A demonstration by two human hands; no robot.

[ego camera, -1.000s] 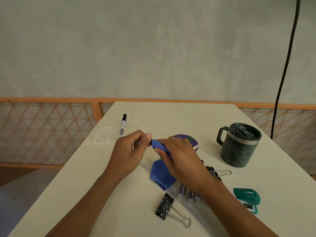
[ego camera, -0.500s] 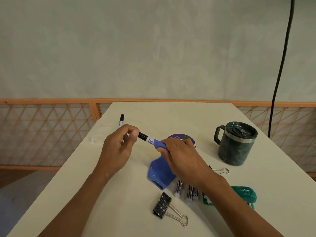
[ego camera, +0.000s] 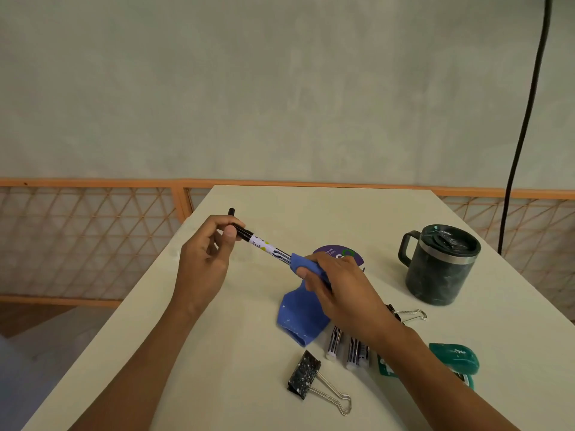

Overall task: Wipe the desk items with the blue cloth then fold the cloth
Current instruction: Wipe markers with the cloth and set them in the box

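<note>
My left hand (ego camera: 207, 258) pinches the black capped end of a white marker pen (ego camera: 264, 245) held above the table. My right hand (ego camera: 339, 287) grips the blue cloth (ego camera: 303, 312), which is wrapped round the pen's other end; the rest of the cloth hangs down to the tabletop. Two more markers (ego camera: 347, 348) lie under my right wrist. Another pen's black tip (ego camera: 231, 211) shows behind my left fingers.
The cream table (ego camera: 311, 213) also bears a dark green lidded mug (ego camera: 438, 264) at the right, a purple round sticker (ego camera: 339, 255), a speckled binder clip (ego camera: 306, 377) near the front, a second clip (ego camera: 407, 314), and a teal object (ego camera: 455, 360). A black cable (ego camera: 522, 126) hangs at the right.
My hands have drawn apart: the left pulled the pen out to the upper left, and the cloth in my right hand slid along it, baring most of the barrel.
</note>
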